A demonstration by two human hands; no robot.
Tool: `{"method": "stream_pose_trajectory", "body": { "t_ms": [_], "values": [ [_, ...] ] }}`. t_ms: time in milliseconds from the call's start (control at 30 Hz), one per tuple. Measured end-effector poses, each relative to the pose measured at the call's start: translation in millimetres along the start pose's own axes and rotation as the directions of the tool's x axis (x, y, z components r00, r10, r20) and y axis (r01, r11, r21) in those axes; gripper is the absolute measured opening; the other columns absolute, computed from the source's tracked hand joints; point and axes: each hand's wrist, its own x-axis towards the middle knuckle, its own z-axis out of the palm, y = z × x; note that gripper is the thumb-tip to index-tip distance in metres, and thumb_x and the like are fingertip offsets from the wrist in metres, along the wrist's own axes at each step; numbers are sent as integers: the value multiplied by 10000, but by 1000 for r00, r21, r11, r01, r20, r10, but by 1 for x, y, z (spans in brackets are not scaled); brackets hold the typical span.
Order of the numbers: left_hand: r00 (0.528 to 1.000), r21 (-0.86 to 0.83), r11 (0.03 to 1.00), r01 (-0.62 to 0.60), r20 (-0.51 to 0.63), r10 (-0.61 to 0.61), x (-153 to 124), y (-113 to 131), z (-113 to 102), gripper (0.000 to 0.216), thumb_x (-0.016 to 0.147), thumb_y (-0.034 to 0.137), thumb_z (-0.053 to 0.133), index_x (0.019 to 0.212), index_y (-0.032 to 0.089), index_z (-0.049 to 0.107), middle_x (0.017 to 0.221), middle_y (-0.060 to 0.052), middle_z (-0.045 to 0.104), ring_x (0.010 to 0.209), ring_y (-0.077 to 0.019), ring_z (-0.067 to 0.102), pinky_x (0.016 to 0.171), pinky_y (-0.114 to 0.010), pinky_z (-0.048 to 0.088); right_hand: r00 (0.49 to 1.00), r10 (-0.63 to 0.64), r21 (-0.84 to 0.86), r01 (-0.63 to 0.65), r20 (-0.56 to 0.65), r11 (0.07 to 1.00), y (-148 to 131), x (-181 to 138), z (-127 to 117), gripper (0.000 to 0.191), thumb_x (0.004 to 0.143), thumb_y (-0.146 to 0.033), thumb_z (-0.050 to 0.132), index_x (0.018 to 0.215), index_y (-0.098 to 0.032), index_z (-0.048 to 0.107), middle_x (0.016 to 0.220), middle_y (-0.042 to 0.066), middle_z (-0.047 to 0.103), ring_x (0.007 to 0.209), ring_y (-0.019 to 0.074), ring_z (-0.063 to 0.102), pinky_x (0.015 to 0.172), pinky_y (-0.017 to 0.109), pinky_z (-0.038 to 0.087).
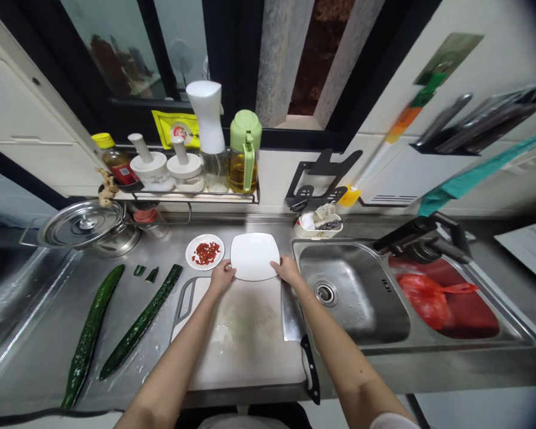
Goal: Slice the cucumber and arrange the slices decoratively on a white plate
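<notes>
Both my hands grip a white rounded-square plate (pixel 254 255) by its near corners, at the far end of the cutting board (pixel 245 357). My left hand (pixel 222 274) pinches the left corner, and my right hand (pixel 289 270) has its thumb over the right one. Just left of this plate stands a small round plate (pixel 190 253) with chopped red pieces (pixel 206 253) on it. Two dark green cucumbers (pixel 143 325) (pixel 93 328) lie on the counter at left, with two cut-off ends (pixel 152 274) behind them. A cleaver (pixel 310 369) with a black handle lies along the board's right side.
To the right is a double sink (pixel 352 292) with a black faucet (pixel 422 238) and a red plastic bag (pixel 429 301). A shelf (pixel 192 198) of seasoning jars and oil bottles hangs behind the counter. A lidded steel pot (pixel 116 238) stands at the back left.
</notes>
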Motion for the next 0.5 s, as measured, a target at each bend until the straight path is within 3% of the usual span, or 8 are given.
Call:
{"method": "stream_pose_trajectory", "body": {
  "t_ms": [200, 500],
  "values": [
    [1000, 180, 984, -1, -15, 4, 7, 2, -5, 253, 688, 180, 598, 937, 158, 635, 536, 98, 420, 466, -84, 535, 527, -182, 413, 999, 26, -154, -20, 33, 988, -11, 4, 3, 369, 882, -387, 602, 1120, -107, 641, 1052, 141, 701, 987, 227, 640, 786, 252, 425],
    [1000, 269, 963, -12, -16, 17, 8, 0, -6, 257, 711, 139, 544, 945, 155, 648, 555, 86, 430, 477, -84, 512, 543, -185, 406, 999, 43, -143, -38, 32, 989, -10, 5, 10, 373, 875, -387, 620, 1119, -105, 624, 1049, 142, 703, 963, 229, 652, 759, 259, 432]
  ]
}}
